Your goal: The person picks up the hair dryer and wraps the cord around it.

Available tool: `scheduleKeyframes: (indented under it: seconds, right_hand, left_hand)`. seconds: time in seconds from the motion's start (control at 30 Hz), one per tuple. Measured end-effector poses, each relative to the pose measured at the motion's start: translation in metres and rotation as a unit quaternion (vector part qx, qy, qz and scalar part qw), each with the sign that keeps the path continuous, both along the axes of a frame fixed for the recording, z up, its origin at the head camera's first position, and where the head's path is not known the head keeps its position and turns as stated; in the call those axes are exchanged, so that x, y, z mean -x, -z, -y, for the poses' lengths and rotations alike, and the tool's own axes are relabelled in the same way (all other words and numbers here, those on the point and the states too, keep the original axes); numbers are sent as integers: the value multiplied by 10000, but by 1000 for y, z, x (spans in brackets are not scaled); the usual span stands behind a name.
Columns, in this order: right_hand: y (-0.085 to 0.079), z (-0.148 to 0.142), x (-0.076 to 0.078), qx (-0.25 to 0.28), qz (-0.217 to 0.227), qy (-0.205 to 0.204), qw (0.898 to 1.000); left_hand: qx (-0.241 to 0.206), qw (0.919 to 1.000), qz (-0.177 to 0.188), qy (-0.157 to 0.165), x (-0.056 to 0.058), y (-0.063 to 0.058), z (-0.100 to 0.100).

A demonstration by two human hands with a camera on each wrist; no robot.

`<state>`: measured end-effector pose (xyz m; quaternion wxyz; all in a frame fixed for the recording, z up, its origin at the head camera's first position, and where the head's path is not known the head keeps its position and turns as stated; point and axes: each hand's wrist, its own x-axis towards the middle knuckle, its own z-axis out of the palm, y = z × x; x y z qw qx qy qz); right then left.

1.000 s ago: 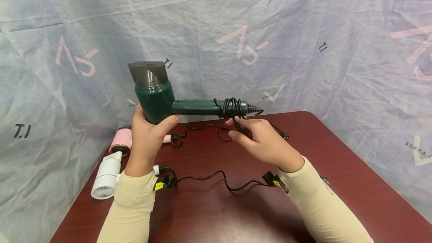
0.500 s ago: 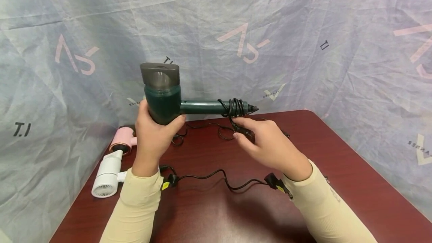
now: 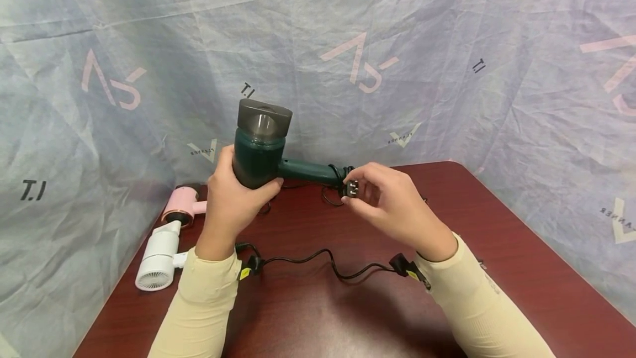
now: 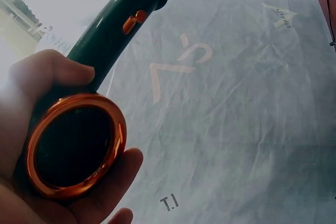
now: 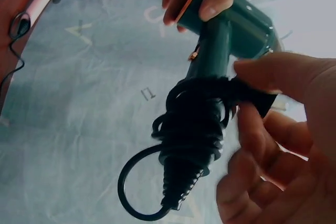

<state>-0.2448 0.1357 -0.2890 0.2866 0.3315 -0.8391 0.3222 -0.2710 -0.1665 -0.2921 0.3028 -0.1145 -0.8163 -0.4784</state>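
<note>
A dark green hair dryer with a smoky grey nozzle is held up over the table, nozzle upward and handle pointing right. My left hand grips its barrel from below, the thumb lying by the base of the handle. In the left wrist view the copper-ringed rear end faces the camera. Black cord is wound round the lower handle. Between thumb and fingers my right hand pinches the black plug, its metal prongs showing, right beside the wound cord.
At the table's left lie a pink hair dryer and a white hair dryer. A black cord crosses the dark red table between the forearms. Grey printed cloth hangs behind and along both sides.
The green hair dryer has moved right, its handle now sloping down toward my right hand. My right fingers have turned the plug so its prongs face the camera.
</note>
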Motion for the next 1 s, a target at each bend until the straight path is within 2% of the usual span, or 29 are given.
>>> scheduleKeyframes:
  seconds: [0.17, 0.27, 0.43, 0.5, 0.73, 0.8, 0.87, 1.0]
  right_hand:
    - [1, -1, 9, -63, -407, -153, 9990]
    - [2, -2, 16, -324, -467, -445, 9974]
    - [11, -7, 25, -682, 117, -1414, 9875]
    - [16, -9, 26, -779, 371, -1594, 9834]
    - [38, -16, 31, -857, 447, -1482, 9842]
    - [43, -19, 31, -694, 680, -1505, 9838]
    - [47, -24, 31, -386, 1099, -1540, 9812]
    - [56, -39, 29, 380, 1988, -1396, 9693]
  left_hand:
    - [247, 9992, 306, 91, 0, -3, 5]
    - [403, 9973, 584, 207, 1, -5, 10]
    - [664, 9904, 1051, 601, 2, -6, 12]
    - [815, 9867, 1225, 687, 3, -4, 10]
    - [1031, 9729, 1825, 977, 13, 6, -2]
    - [1011, 9707, 1877, 1108, 15, 8, -5]
    - [971, 9671, 1900, 1385, 16, 10, -7]
    - [1045, 9581, 1950, 1818, 15, 14, -7]
